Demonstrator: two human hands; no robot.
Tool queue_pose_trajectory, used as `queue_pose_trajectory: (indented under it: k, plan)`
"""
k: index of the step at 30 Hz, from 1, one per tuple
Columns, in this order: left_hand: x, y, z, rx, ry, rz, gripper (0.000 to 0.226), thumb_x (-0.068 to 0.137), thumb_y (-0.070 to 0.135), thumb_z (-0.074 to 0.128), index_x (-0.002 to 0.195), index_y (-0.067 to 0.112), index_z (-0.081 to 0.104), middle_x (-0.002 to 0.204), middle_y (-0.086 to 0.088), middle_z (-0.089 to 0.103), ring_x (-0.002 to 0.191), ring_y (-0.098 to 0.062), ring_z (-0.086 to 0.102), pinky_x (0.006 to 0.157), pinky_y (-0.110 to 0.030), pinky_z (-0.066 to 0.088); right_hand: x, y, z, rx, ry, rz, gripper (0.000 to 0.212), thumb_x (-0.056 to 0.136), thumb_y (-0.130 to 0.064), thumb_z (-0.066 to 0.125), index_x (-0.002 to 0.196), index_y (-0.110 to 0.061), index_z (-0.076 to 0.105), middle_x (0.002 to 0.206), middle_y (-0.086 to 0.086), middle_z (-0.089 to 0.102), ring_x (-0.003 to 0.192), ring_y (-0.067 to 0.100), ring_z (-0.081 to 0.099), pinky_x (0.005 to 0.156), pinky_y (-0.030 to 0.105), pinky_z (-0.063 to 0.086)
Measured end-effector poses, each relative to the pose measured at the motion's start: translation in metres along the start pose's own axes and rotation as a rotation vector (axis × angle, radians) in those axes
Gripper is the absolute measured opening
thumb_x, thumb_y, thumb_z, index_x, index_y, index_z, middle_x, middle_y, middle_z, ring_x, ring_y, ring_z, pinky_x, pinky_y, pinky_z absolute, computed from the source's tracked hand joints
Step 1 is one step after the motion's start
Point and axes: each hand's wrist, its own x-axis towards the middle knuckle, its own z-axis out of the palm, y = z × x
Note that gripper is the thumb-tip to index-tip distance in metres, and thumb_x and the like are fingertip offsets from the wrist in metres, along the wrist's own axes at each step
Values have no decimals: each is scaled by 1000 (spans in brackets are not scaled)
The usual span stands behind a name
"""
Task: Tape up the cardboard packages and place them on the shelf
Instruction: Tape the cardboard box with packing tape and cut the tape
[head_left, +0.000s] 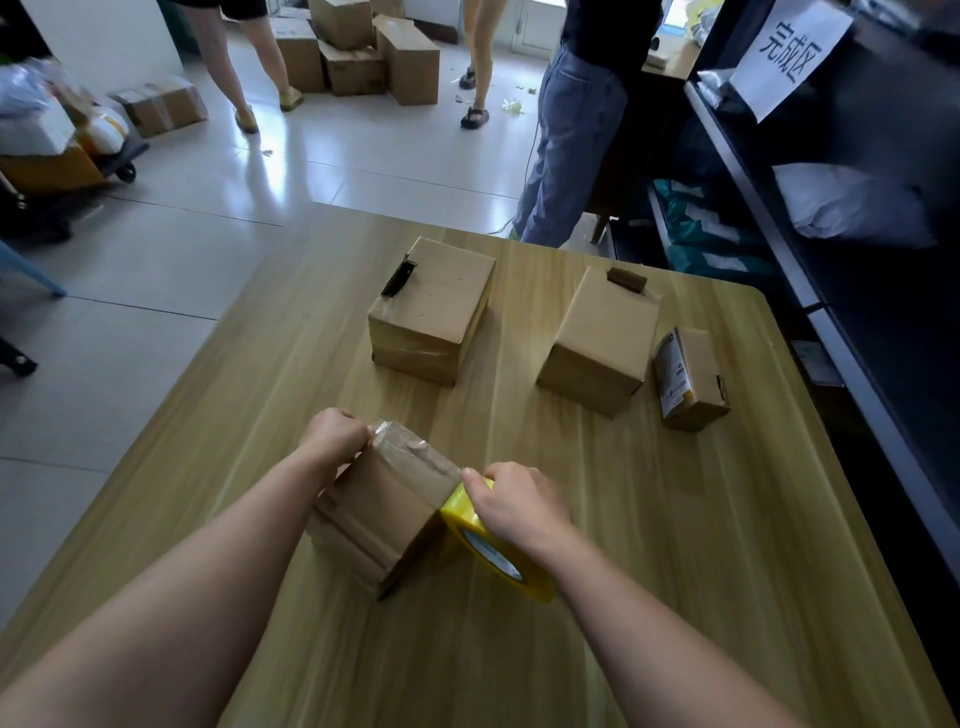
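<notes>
A light wooden counter (675, 519) stands on a pale tiled floor (156, 249). Beyond its far right corner stands a person in blue jeans (571, 140), and two bare-legged people (244, 62) stand farther back. A loaded trolley (62, 169) sits at left, and a white paper sign (789, 52) hangs at upper right.

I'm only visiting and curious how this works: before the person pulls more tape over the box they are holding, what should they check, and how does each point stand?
1. Left hand pinches the clear tape end on the small brown cardboard box: ok.
2. Right hand grips the yellow tape roll: ok.
3. Laid tape strip smooth on the box top: not ok, it looks creased.
4. Bottom flaps shut: cannot tell.
5. Bare wooden table beside the box: ok.
6. Room on the dark metal shelf: cannot tell.
</notes>
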Motion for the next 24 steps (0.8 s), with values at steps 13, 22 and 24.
queue_pose_trajectory:
  k: [13, 22, 24]
  plan:
    - [-12, -1, 6, 48, 113, -43, 33, 86, 30, 70, 101, 7, 52, 102, -11, 60, 84, -25, 56, 60, -34, 43, 3, 8, 7, 46, -24, 7, 53, 99, -56, 33, 112, -17, 67, 111, 8, 66, 102, 28, 60, 88, 40, 51]
    - [-38, -3, 36, 363, 303, 522, 35, 101, 32, 40, 122, 13, 61, 115, -6, 60, 106, -24, 54, 86, -34, 43, 5, 11, 14, 91, -20, -1, 52, 99, -56, 31, 103, -17, 66, 108, 9, 66, 100, 30, 59, 84, 39, 50]
    - [-39, -8, 37, 402, 256, 509, 39, 101, 35, 38, 129, 14, 57, 119, -7, 57, 108, -25, 53, 87, -35, 42, 5, 10, 15, 95, -14, -1, 52, 99, -55, 31, 105, -17, 66, 110, 10, 65, 102, 32, 59, 86, 40, 50]
